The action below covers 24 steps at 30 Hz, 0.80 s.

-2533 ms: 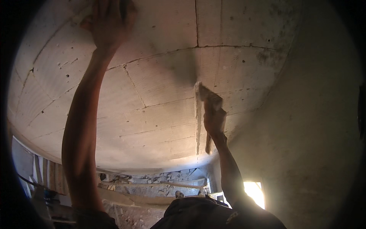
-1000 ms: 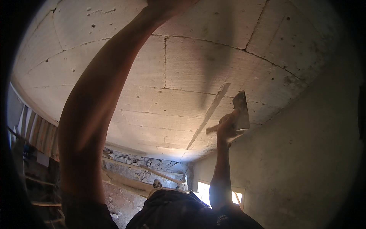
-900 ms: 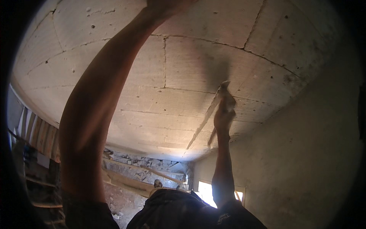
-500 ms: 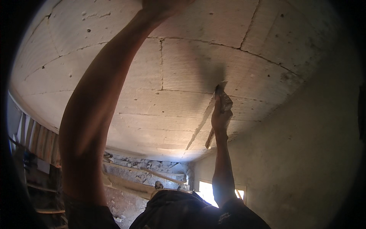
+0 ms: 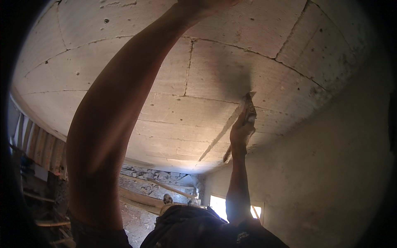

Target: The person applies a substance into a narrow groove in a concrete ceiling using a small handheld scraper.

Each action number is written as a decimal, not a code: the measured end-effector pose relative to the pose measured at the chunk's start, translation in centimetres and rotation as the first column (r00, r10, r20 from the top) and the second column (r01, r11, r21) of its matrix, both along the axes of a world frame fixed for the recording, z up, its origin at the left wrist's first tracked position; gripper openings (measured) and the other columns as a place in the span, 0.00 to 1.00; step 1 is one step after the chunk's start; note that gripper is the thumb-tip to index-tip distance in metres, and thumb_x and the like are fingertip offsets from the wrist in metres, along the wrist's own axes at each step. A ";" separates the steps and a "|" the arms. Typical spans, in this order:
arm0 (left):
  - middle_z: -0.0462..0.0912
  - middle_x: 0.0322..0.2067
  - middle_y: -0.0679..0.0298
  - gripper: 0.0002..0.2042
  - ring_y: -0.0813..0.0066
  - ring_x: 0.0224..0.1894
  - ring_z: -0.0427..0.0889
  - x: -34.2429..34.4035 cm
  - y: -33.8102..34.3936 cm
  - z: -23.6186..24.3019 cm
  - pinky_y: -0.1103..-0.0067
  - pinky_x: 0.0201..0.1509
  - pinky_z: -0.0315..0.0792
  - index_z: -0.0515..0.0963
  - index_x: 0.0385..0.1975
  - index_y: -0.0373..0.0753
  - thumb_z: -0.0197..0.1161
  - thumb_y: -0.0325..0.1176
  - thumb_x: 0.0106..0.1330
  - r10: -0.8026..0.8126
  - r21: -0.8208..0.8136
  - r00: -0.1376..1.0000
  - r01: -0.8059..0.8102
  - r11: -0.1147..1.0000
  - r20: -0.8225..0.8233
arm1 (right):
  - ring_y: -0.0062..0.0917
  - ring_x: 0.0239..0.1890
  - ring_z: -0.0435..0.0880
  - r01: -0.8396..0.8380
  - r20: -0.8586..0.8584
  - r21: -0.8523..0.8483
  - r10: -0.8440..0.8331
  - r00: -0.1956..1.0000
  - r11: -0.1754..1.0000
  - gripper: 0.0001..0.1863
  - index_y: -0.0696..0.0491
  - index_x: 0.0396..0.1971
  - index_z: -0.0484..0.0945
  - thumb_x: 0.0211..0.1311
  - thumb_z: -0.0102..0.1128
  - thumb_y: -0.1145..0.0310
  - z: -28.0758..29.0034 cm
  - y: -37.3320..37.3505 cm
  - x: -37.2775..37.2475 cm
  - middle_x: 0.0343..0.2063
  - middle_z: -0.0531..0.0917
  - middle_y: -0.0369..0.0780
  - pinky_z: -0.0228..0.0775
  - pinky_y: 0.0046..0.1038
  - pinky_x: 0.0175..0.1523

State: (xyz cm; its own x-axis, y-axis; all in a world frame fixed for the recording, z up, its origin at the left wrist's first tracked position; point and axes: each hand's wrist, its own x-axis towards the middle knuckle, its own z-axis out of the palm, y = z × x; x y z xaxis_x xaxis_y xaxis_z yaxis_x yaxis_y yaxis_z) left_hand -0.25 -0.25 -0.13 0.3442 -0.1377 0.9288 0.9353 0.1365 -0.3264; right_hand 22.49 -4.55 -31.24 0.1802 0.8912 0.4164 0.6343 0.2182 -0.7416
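My left forearm rises across the left of the view to my left hand (image 5: 202,7) at the top edge, against the block-built pale wall surface (image 5: 157,107); its fingers are mostly out of view. My right hand (image 5: 240,133) is closed on a flat metal trowel (image 5: 250,105) at the right of the surface, with a long narrow piece showing below the hand. A long straight pale-grey strip (image 5: 219,138) runs diagonally down-left beside the trowel. A dark shadow lies above the tool.
A plain plastered wall (image 5: 314,165) stands at the right, with a bright opening (image 5: 218,204) low down. Wooden slats (image 5: 41,149) are at the left. Stone rubble (image 5: 169,175) and planks (image 5: 140,198) show beyond my body, near two feet.
My left hand has moved up and right toward the top edge. The trowel has shifted and turned beside the diagonal strip, still in my right hand. The view has swung round slightly.
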 end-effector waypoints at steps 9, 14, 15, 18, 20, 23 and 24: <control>0.68 0.54 0.60 0.31 0.70 0.60 0.63 -0.3 0.5 -0.2 0.61 0.46 0.55 0.69 0.59 0.36 0.58 0.48 0.58 0.012 0.029 1.000 -0.012 0.999 -0.015 | 0.44 0.21 0.83 0.083 -0.134 0.242 -0.051 0.990 0.967 0.17 0.61 0.48 0.75 0.72 0.51 0.62 -1.0 -0.6 -1.1 0.25 0.84 0.52 0.73 0.37 0.26; 0.68 0.54 0.60 0.30 0.70 0.60 0.63 -0.8 0.6 -0.4 0.61 0.47 0.55 0.70 0.58 0.35 0.57 0.48 0.58 0.016 0.020 1.000 -0.016 1.000 -0.013 | 0.44 0.20 0.84 0.092 -0.078 0.349 -0.069 0.995 0.932 0.16 0.61 0.45 0.77 0.71 0.53 0.62 -3.8 -0.3 -0.8 0.21 0.82 0.52 0.73 0.37 0.25; 0.68 0.54 0.60 0.30 0.70 0.59 0.63 -0.8 0.7 -0.3 0.61 0.47 0.54 0.70 0.58 0.35 0.57 0.48 0.58 0.011 0.022 1.000 -0.011 1.000 -0.014 | 0.43 0.20 0.84 0.110 -0.145 0.389 -0.058 0.988 0.915 0.16 0.61 0.44 0.78 0.72 0.52 0.62 -3.8 -0.3 -1.0 0.20 0.82 0.52 0.73 0.37 0.25; 0.69 0.54 0.60 0.31 0.69 0.58 0.65 -0.5 0.1 0.2 0.62 0.47 0.54 0.70 0.59 0.35 0.56 0.47 0.58 0.002 0.026 1.000 -0.001 1.000 -0.019 | 0.36 0.19 0.84 0.122 -0.290 0.321 -0.025 0.957 0.939 0.14 0.57 0.47 0.77 0.72 0.52 0.64 -4.3 -0.2 -1.3 0.20 0.82 0.51 0.72 0.34 0.23; 0.69 0.53 0.60 0.31 0.69 0.58 0.66 -0.2 -0.1 0.2 0.62 0.47 0.54 0.70 0.59 0.35 0.56 0.47 0.57 0.014 0.028 1.000 -0.013 1.000 -0.021 | 0.30 0.19 0.83 0.056 0.003 0.257 -0.059 0.998 0.965 0.12 0.56 0.48 0.77 0.72 0.52 0.66 -3.3 1.2 -1.1 0.20 0.82 0.49 0.70 0.30 0.22; 0.69 0.55 0.59 0.32 0.68 0.59 0.66 0.3 0.6 -0.4 0.62 0.48 0.54 0.69 0.60 0.35 0.56 0.48 0.57 0.037 0.027 0.999 -0.037 0.999 -0.024 | 0.27 0.21 0.84 0.056 -0.063 0.396 -0.033 0.997 0.917 0.12 0.56 0.48 0.78 0.72 0.51 0.68 -2.2 0.6 0.1 0.22 0.83 0.49 0.70 0.29 0.22; 0.68 0.56 0.59 0.33 0.67 0.59 0.65 -0.5 -0.2 0.0 0.61 0.48 0.54 0.68 0.61 0.35 0.56 0.49 0.57 0.077 0.035 0.996 -0.076 0.996 -0.036 | 0.27 0.22 0.85 0.045 -0.087 0.459 -0.005 0.996 0.887 0.12 0.56 0.48 0.77 0.72 0.51 0.68 -1.5 0.4 -0.5 0.23 0.83 0.49 0.70 0.29 0.23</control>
State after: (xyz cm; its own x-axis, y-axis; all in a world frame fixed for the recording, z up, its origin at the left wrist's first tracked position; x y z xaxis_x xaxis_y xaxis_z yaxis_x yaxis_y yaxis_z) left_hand -0.72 -0.44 -0.17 0.3888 -0.1405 0.9105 0.9091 0.2189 -0.3544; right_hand 21.96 -4.12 -32.72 0.2509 0.5979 0.7613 0.5861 0.5321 -0.6110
